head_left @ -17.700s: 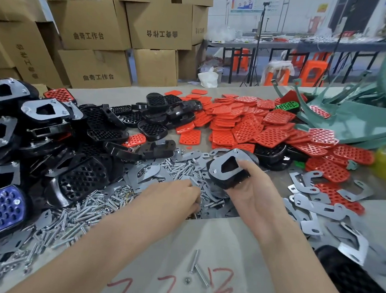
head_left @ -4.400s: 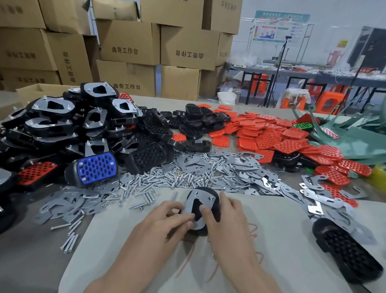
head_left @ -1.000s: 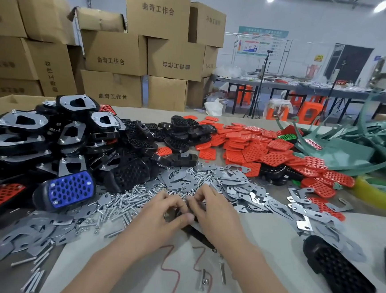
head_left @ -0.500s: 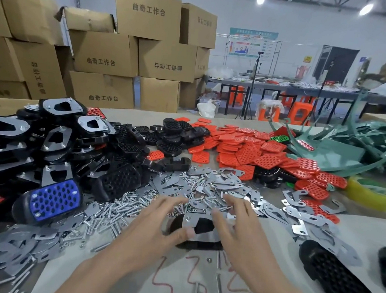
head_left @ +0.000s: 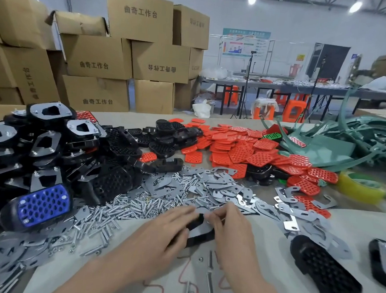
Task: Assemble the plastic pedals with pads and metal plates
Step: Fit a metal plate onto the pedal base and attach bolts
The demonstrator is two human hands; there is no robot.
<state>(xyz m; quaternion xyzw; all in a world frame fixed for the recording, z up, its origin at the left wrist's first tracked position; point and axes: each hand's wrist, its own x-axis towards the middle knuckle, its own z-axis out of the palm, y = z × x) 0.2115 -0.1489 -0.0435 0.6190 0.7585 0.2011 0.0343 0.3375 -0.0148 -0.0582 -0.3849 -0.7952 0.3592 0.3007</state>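
A black plastic pedal (head_left: 200,236) with a grey metal plate on top lies on the sheet before me, mostly hidden by my hands. My left hand (head_left: 164,236) rests over its left side, fingers stretched along it. My right hand (head_left: 231,228) covers its right side; thumb and forefinger pinch together at the plate's far edge, on something too small to name. A pile of screws (head_left: 136,207) and loose metal plates (head_left: 207,184) lies just beyond. Red pads (head_left: 251,151) are heaped further back.
Assembled and bare black pedals (head_left: 48,149) are stacked at left, one with a blue pad (head_left: 44,204). Two more pedals (head_left: 323,272) lie at right. A few loose screws (head_left: 210,270) lie near me. Tape roll (head_left: 359,187) and green plastic scrap (head_left: 360,145) sit far right.
Both hands have closed in over the pedal, hiding most of its plate. My right fingers have come together at the plate's far edge.
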